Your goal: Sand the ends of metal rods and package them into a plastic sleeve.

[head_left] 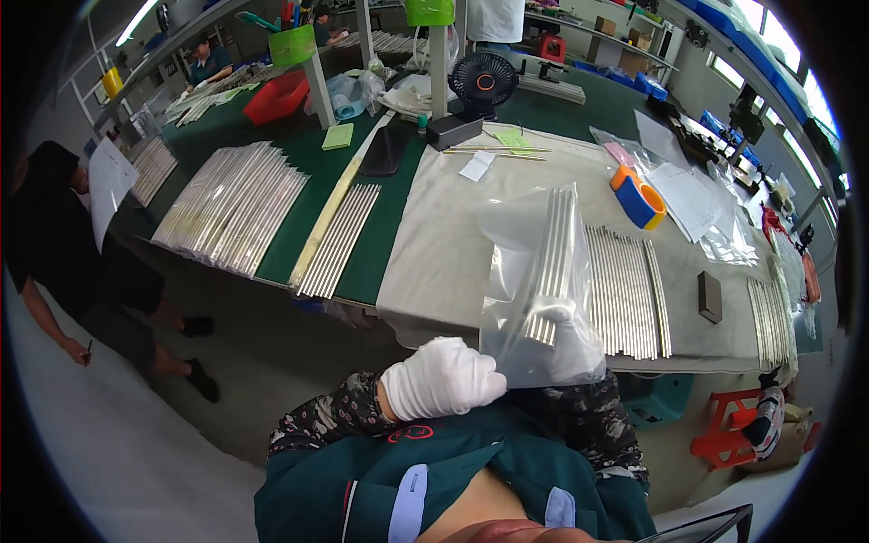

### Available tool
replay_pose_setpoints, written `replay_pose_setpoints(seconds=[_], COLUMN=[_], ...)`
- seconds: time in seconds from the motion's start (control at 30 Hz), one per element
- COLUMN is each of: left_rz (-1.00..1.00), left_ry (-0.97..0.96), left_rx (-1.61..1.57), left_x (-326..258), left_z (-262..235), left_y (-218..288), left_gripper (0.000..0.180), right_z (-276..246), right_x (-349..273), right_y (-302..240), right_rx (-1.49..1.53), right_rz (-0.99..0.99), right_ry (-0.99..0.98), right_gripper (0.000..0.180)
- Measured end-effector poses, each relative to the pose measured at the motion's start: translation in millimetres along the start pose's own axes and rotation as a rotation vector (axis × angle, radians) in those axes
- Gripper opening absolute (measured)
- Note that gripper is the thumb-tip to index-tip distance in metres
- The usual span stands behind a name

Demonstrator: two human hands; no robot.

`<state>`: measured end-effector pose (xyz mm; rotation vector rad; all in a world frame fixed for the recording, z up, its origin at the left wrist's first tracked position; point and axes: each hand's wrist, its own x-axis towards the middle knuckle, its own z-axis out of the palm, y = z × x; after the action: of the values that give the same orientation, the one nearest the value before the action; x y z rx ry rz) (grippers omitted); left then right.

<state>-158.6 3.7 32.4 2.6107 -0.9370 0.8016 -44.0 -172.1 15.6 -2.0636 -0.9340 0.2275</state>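
Note:
My left hand (444, 378), in a white glove, is closed at the lower left edge of a clear plastic bag (511, 312). Through the film shows my right hand (570, 330), also gloved, its fingers curled round the near ends of several silvery metal rods (554, 244). The plastic blurs that hand; whether it is inside the bag or behind it, I cannot tell. The held rods stand tilted up, their far ends near the top of the bag. Just right of them, a row of similar loose rods (625, 294) lies side by side on the grey cloth (434, 244).
Bagged rods (233, 208) and a smaller rod row (342, 240) lie on the green table to the left. An orange-and-blue tape dispenser (639, 196), a dark block (710, 297) and more rods (768, 317) are to the right. A black fan (484, 83) stands behind. One person (81, 244) stands at left.

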Motion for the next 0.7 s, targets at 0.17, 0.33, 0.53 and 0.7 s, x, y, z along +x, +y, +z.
replay_pose_setpoints(seconds=[0.17, 0.33, 0.53, 0.7], left_rz=[-0.104, -0.107, -0.157, -0.145], left_ry=[0.142, 0.173, 0.165, 0.123], left_rx=[0.079, 0.021, -0.045, -0.163], left_x=[0, -7, -27, -43], left_z=[2, 3, 15, 29], left_y=[-15, -23, -23, -23], left_gripper=[0.013, 0.014, 0.022, 0.02], right_z=[7, 23, 46, 58], right_x=[26, 63, 18, 19], right_y=[5, -16, -8, 2], right_rx=[-0.438, 0.339, -0.599, -0.635], right_rz=[-0.21, 0.371, -0.268, -0.299], right_ry=[-0.055, 0.153, 0.155, 0.17], right_gripper=[0.036, 0.076, 0.06, 0.055])
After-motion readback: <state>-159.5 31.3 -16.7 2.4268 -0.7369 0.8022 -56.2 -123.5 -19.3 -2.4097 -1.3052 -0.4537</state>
